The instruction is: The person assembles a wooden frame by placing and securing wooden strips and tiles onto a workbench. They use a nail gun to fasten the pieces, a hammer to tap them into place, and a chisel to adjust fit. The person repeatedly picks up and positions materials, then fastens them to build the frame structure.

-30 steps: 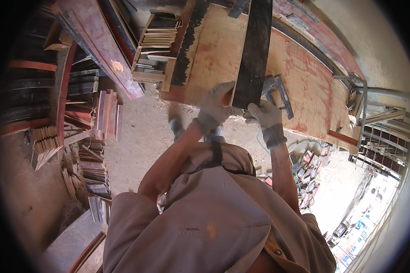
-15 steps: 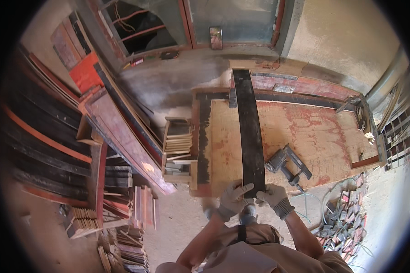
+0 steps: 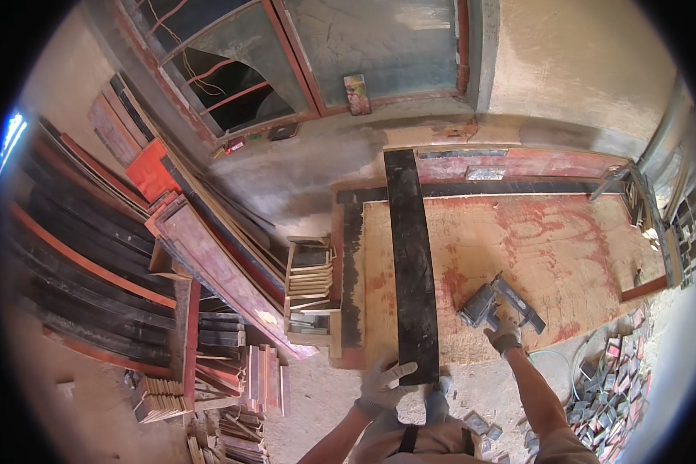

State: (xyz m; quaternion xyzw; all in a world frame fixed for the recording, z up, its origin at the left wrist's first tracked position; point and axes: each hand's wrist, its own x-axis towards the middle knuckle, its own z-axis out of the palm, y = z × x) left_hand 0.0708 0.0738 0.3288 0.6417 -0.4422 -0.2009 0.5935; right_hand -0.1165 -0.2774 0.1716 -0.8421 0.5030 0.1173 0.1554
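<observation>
A long black board (image 3: 412, 255) lies lengthwise across the wooden worktable (image 3: 472, 240), its near end sticking out past the table's front edge. My left hand (image 3: 383, 385), in a pale work glove, is closed on the left side of that near end, thumb on top. My right hand (image 3: 506, 334), gloved too, has reached a dark nail gun (image 3: 479, 305) lying on the tabletop to the right of the board. Its fingers are around the tool's handle, though partly hidden by the tool.
A small wooden rack of strips (image 3: 309, 282) stands at the table's left. Long planks (image 3: 216, 255) lean further left beside stacked black boards (image 3: 93, 255). Scrap offcuts (image 3: 611, 394) and an air hose (image 3: 571, 363) lie on the floor at right. A window (image 3: 379, 54) is behind.
My right hand has let go of the board's near end and moved right to the nail gun. My left hand keeps its hold on the board.
</observation>
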